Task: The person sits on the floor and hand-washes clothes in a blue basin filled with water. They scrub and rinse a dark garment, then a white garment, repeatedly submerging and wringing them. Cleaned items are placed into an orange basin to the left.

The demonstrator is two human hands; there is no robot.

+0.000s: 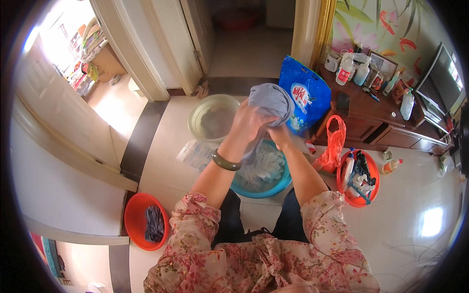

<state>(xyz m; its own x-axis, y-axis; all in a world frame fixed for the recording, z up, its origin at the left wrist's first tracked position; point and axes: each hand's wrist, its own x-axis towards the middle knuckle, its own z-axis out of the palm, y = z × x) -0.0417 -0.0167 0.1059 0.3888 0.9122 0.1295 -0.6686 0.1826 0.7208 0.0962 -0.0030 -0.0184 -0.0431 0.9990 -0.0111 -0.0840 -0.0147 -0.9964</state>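
A bunched grey cloth (272, 102) is held up in front of me, above the floor basins. My left hand (249, 119) grips it from the left side, slightly blurred. From below and to the right, my right hand (279, 134) also holds it. A strip of the cloth hangs down between my wrists. Beneath my forearms stands a turquoise basin (262, 193) with pale, wet-looking fabric (267, 164) in it. Beyond my left forearm is a cream basin (194, 122) holding murky water and something dark that I cannot make out.
A red basin (137, 238) with dark grey cloth stands at lower left. To the right are a blue printed bag (315, 91), a red plastic bag (331, 146) and a red basin of bottles (372, 199). A wooden cabinet (366, 106) carries bottles. A printed packet (196, 154) lies on the tiles.
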